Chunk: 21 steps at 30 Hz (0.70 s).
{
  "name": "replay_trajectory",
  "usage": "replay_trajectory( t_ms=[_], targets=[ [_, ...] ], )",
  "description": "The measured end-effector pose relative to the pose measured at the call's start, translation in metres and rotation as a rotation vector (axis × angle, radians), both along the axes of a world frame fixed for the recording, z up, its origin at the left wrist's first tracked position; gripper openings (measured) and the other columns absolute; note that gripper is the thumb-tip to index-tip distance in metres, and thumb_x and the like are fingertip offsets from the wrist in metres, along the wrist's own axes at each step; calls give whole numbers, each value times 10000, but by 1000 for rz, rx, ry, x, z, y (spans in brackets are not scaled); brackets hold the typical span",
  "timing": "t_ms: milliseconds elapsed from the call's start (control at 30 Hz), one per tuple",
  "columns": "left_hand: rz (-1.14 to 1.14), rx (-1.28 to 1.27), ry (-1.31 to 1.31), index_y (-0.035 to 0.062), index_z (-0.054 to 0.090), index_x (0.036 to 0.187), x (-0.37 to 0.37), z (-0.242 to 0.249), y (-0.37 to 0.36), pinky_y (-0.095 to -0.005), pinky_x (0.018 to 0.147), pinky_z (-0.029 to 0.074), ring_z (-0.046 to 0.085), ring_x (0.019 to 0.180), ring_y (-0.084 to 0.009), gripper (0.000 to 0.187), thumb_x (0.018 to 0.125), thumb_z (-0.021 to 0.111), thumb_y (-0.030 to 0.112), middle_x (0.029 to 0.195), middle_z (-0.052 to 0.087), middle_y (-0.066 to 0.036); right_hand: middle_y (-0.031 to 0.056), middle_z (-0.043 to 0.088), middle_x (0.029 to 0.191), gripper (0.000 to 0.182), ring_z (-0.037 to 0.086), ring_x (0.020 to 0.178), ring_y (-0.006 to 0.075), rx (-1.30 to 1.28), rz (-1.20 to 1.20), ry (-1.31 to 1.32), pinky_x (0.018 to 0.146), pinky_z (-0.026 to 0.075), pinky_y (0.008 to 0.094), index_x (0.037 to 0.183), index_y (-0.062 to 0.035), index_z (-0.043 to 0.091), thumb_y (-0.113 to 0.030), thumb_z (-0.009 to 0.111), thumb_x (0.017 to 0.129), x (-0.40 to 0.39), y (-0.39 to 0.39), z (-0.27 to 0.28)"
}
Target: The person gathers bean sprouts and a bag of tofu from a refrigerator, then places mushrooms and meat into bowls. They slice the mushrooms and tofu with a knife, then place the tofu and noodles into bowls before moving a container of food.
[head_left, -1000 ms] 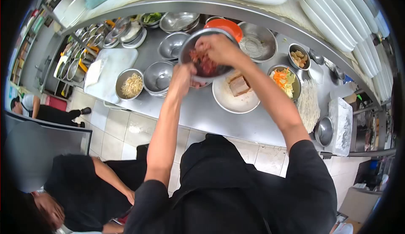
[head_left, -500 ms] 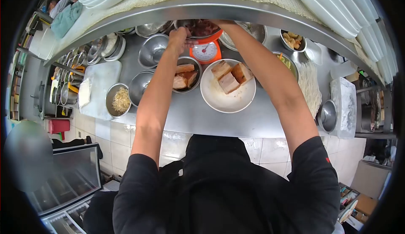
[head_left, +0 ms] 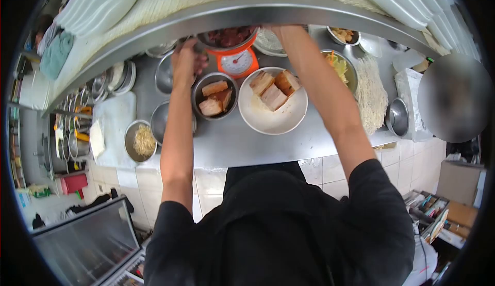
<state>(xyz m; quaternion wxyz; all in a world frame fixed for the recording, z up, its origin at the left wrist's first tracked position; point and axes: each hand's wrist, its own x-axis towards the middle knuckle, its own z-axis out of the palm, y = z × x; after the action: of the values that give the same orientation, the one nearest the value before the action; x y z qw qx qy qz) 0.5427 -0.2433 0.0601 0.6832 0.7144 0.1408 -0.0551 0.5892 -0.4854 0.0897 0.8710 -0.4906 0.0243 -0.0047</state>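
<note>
An orange kitchen scale (head_left: 238,63) with a round dial stands under the shelf. On it rests a metal bowl of dark red meat pieces (head_left: 229,37), partly hidden by the shelf edge. My left hand (head_left: 188,58), a little blurred, is just left of this bowl with its fingers apart and nothing visible in them. My right hand (head_left: 281,30) reaches in on the right; the shelf hides its fingers. Below the scale sit a metal bowl with browned meat chunks (head_left: 215,98) and a white bowl (head_left: 278,123) with several thick meat blocks (head_left: 274,96).
The steel shelf edge (head_left: 242,13) crosses above the counter. Left are a bowl of pale shreds (head_left: 144,140) and a white cutting board (head_left: 121,131). Right are shredded vegetables (head_left: 337,69), white noodles (head_left: 372,97) and a small metal bowl (head_left: 398,116). A blurred person's head (head_left: 454,97) is at right.
My left hand has come away from the meat bowl on the scale, to the left. My right hand stays under the shelf. The view has shifted, and a blurred head has appeared at right.
</note>
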Motion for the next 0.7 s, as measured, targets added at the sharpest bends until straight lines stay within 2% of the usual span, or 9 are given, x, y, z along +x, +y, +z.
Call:
replay_trajectory(
  t_ms=[100, 133, 167, 200, 233, 367, 567, 633, 700],
  targets=[
    [-11, -78, -116, 30, 528, 1161, -8, -20, 23, -307, 451, 460, 582, 534, -210, 427, 836, 552, 304, 672, 574, -116, 58, 549, 669, 244, 430, 438, 179, 452, -243, 281, 384, 383, 356, 824, -136, 553, -375, 517, 856, -35, -17, -7],
    [132, -174, -24, 34, 549, 1147, -28, 4, 8, -308, 518, 482, 583, 612, -202, 405, 845, 541, 303, 717, 565, -99, 46, 518, 644, 250, 427, 465, 167, 296, -136, 246, 390, 370, 353, 781, -149, 544, -387, 512, 850, -44, -39, -28],
    [-148, -100, -208, 47, 558, 1153, -8, -56, 56, -297, 544, 480, 564, 624, -183, 379, 867, 500, 288, 738, 552, -80, 40, 485, 611, 230, 428, 470, 153, 281, -199, 294, 387, 340, 326, 742, -134, 530, -335, 498, 848, -71, -48, -16],
    [72, -216, 28, 60, 546, 1186, -35, -10, 31, -276, 522, 455, 542, 596, -163, 375, 890, 461, 273, 712, 541, -54, 40, 475, 593, 223, 406, 449, 151, 470, -263, 301, 384, 322, 315, 730, -116, 524, -304, 483, 842, -105, -58, 2],
    [-74, -229, -99, 68, 545, 1195, -48, -14, 43, -253, 494, 420, 526, 583, -140, 370, 899, 446, 268, 698, 543, -39, 40, 465, 575, 217, 384, 428, 149, 667, -308, 288, 380, 304, 304, 718, -99, 519, -274, 468, 837, -134, -72, 16],
    [-71, -153, -53, 82, 574, 1166, -78, -7, 42, -232, 494, 371, 486, 566, -112, 375, 877, 477, 301, 694, 539, -17, 30, 433, 508, 192, 338, 392, 153, 688, -715, 162, 365, 219, 291, 696, -84, 525, -238, 471, 796, -204, -151, 19],
    [-115, 13, -75, 104, 584, 1134, -96, -5, 25, -218, 500, 348, 479, 568, -91, 366, 853, 528, 332, 706, 530, 23, 32, 405, 544, 172, 334, 418, 140, 187, -1361, 92, 381, 280, 287, 754, -38, 553, -165, 438, 776, -313, -334, 36],
    [-96, 31, -37, 105, 596, 1084, -98, -2, 14, -227, 499, 369, 482, 566, -91, 318, 871, 510, 324, 700, 532, 9, 59, 415, 542, 174, 349, 434, 169, 110, -1715, 212, 460, 407, 347, 726, -24, 584, -158, 472, 731, -345, -395, 54],
    [-88, 71, -29, 100, 598, 1071, -98, -2, -6, -235, 509, 377, 491, 577, -100, 313, 867, 515, 322, 706, 538, 1, 125, 623, 722, 258, 575, 618, 237, -332, -2044, 473, 620, 481, 432, 756, -65, 670, -201, 451, 757, -393, -525, 19]
  ],
)
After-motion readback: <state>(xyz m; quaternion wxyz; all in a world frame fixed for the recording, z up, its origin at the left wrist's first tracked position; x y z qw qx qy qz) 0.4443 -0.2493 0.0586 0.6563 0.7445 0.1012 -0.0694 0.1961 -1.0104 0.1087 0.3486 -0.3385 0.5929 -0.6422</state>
